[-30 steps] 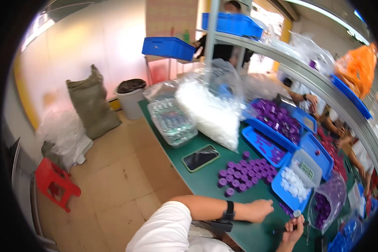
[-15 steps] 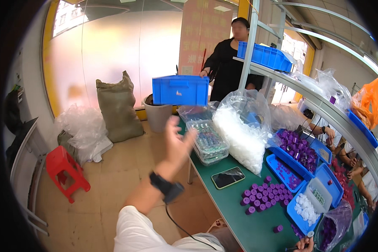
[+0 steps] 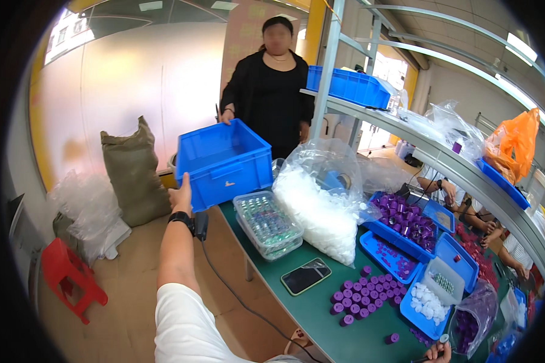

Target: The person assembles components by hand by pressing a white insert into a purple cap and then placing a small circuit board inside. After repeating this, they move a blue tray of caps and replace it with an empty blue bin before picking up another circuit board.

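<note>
Blue plastic crate [image 3: 224, 160] already meets your left hand [image 3: 180, 195], fingers flat against its corner, while another person's hand [image 3: 226, 115] grips the far rim; your right hand [image 3: 437, 353], barely visible, looks pinched around a small pale part.

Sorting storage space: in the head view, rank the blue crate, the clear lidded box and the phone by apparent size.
1. Blue crate, clearly largest.
2. Clear lidded box.
3. Phone, smallest.
The left hand touches the crate. The crate sits farthest away, so its lead is real.

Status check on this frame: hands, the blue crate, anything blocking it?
Left hand open, flat against blue crate. Right hand low at table edge, grip unclear. Another person holds the crate's far side.
</note>
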A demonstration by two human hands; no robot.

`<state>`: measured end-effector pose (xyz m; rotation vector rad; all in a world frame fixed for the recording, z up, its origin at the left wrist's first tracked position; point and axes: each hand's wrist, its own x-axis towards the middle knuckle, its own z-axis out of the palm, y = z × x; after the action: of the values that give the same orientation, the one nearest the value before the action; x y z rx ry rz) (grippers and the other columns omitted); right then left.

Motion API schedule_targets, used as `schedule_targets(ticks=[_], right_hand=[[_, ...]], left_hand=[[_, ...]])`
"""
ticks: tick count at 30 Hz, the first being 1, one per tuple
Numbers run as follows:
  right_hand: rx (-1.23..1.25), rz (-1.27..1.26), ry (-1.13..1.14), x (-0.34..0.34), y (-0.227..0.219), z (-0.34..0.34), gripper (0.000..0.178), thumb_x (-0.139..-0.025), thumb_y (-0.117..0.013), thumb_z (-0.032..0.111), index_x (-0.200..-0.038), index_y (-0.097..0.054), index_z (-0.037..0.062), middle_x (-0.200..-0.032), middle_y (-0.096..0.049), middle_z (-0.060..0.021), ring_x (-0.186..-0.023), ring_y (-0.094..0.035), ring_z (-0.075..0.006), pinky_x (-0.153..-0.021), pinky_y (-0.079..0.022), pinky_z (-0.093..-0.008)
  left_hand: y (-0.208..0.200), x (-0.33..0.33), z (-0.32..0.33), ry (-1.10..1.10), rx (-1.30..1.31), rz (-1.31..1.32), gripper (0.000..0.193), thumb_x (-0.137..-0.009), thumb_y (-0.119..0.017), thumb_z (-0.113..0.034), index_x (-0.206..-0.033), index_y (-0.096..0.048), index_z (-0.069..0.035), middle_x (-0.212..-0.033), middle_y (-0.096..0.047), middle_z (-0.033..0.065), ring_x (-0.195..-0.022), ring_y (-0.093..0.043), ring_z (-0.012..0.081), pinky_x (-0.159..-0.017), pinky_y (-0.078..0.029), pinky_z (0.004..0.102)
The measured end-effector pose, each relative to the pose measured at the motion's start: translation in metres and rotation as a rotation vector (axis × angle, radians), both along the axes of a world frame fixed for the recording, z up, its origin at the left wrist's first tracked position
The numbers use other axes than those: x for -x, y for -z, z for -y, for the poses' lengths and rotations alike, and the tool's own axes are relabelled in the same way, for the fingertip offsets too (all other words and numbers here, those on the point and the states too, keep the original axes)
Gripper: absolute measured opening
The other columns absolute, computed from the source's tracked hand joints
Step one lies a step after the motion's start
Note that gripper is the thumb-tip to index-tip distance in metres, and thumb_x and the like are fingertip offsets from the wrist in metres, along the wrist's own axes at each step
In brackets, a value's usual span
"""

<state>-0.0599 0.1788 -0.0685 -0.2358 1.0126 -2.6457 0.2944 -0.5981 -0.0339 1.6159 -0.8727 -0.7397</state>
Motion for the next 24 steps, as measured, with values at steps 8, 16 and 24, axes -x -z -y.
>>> schedule_targets(ticks=[8, 16, 24], right_hand=[[0.064, -0.025, 0.001, 0.007, -0.012, 0.003, 0.011, -0.090, -0.047, 0.010, -0.089, -0.052, -0.0003, -0.071, -0.051, -0.0042, -0.049, -0.038, -0.0117, -0.046, -0.034, -0.0242], [-0.034, 0.048, 0.046, 0.034, -0.012, 0.021, 0.010, -0.088, -0.050, 0.012, -0.085, -0.051, 0.0029, -0.066, -0.048, -0.0017, -0.049, -0.037, -0.0104, -0.046, -0.032, -0.0232], [-0.053, 0.015, 0.018, 0.026, -0.016, 0.025, 0.010, -0.089, -0.047, 0.012, -0.086, -0.049, 0.0026, -0.068, -0.048, -0.0022, -0.050, -0.037, -0.0109, -0.045, -0.032, -0.0226]], left_hand=[[-0.044, -0.047, 0.006, 0.174, 0.436, -0.844, 0.058, -0.073, -0.072, -0.034, -0.108, -0.055, 0.009, -0.104, -0.060, 0.0159, -0.085, -0.061, 0.0238, -0.075, -0.050, 0.0366], [-0.005, -0.131, 0.026, 0.364, -0.046, -0.488, 0.034, -0.069, -0.060, -0.015, -0.100, -0.054, -0.001, -0.089, -0.057, 0.0175, -0.073, -0.058, 0.0343, -0.052, -0.049, 0.0532], [0.028, -0.065, -0.022, 0.530, -0.048, -0.852, 0.045, -0.076, -0.045, -0.006, -0.120, -0.042, -0.001, -0.119, -0.045, 0.0215, -0.110, -0.045, 0.0432, -0.085, -0.036, 0.0687]])
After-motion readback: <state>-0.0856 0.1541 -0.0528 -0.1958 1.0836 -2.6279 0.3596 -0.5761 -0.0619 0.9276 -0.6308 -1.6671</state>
